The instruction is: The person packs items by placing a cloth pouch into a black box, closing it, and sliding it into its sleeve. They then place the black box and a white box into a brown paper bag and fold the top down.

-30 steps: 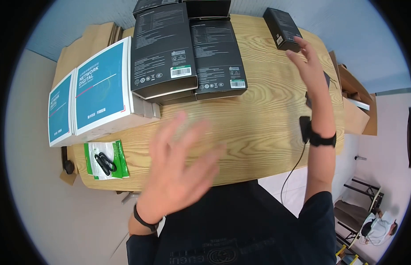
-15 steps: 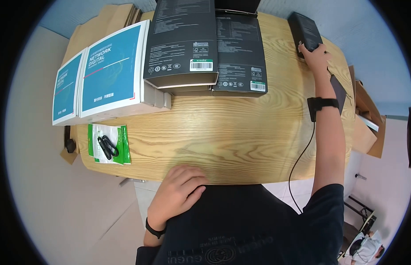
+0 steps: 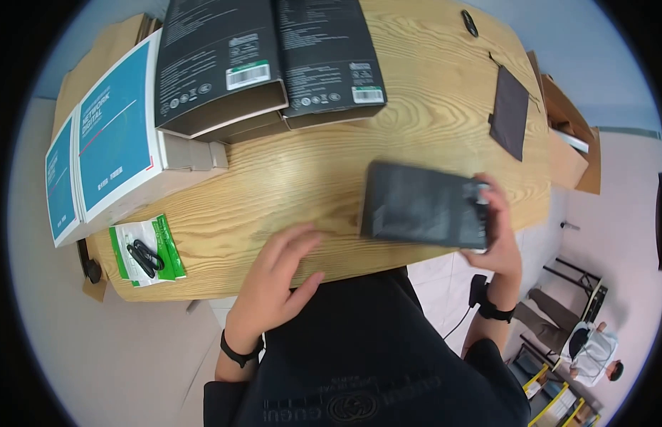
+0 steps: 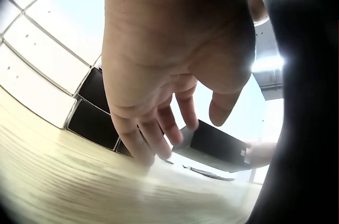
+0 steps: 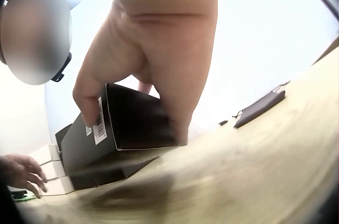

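Observation:
A long black box (image 3: 423, 203) is gripped at its right end by my right hand (image 3: 498, 231). It lies over the front right part of the table, blurred in the head view. In the right wrist view, thumb and fingers span the end of the black box (image 5: 140, 118), beside a white barcode label (image 5: 99, 123). My left hand (image 3: 274, 281) hovers near the table's front edge, fingers loosely bent and holding nothing. The left wrist view shows the left hand (image 4: 169, 65) with its palm toward the camera and the black box (image 4: 214, 144) beyond its fingertips.
Larger black boxes (image 3: 221, 64) are stacked at the back, next to white-and-blue boxes (image 3: 121, 132) on the left. A coiled black cable (image 3: 144, 257) rests on green-and-white packets (image 3: 171, 249). A dark pouch (image 3: 511, 114) lies at the right, a small black item (image 3: 469, 23) behind it.
My right hand reached the black box at the back right, took hold of it and brought it toward the table's front. The left hand dropped to the front edge, then lifted slightly.

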Motion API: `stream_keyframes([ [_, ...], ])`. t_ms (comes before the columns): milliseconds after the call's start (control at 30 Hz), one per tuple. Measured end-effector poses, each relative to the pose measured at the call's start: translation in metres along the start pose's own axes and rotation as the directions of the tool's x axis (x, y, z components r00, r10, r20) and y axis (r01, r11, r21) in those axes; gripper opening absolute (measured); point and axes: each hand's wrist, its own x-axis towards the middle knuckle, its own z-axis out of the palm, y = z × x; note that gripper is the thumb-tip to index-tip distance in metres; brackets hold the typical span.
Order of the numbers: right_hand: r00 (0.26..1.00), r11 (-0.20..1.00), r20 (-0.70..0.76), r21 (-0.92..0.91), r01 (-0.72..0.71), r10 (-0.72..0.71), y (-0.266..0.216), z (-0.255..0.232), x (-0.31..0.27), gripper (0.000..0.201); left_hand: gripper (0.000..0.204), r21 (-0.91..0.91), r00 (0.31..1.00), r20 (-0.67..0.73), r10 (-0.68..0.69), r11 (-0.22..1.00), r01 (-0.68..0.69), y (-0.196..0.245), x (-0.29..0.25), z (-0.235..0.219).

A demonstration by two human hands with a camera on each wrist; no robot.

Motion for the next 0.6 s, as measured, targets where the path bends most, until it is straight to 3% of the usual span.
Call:
stream_keyframes([
  [67,0.999,1.000,0.047,0.021,-0.003,0.002,-0.005,0.023,-0.005,0.104,0.063,-0.037,1.000,-0.011,-0.019,0.999,0.019,-0.006,0.008,0.004],
  [133,0.970,0.995,0.222,-0.040,-0.095,0.102,-0.007,0.035,0.000,0.112,0.077,-0.046,0.998,0.044,0.050,0.998,-0.048,-0.013,0.014,0.003],
  [267,0.959,0.998,0.278,0.026,-0.060,0.050,-0.012,0.052,0.018,0.124,0.079,-0.111,0.997,0.073,0.030,0.994,-0.021,-0.017,0.010,-0.010],
  [333,0.939,0.987,0.342,0.129,-0.091,0.042,-0.016,0.058,0.029,0.124,0.083,-0.108,0.959,0.271,0.078,0.993,-0.050,-0.027,0.004,-0.019],
  [467,0.905,0.986,0.424,0.160,-0.050,-0.023,-0.017,0.080,0.047,0.126,0.090,-0.017,0.967,0.255,0.026,1.000,-0.022,-0.024,-0.008,-0.026],
  [567,0.894,0.998,0.447,0.055,0.004,-0.029,-0.033,0.098,0.061,0.128,0.091,0.015,0.982,0.181,0.053,0.998,-0.057,-0.027,-0.019,-0.033],
  [600,0.895,0.996,0.437,0.023,0.086,-0.088,-0.036,0.105,0.064,0.127,0.089,0.101,0.982,0.187,0.002,0.995,-0.021,-0.027,-0.021,-0.037],
])
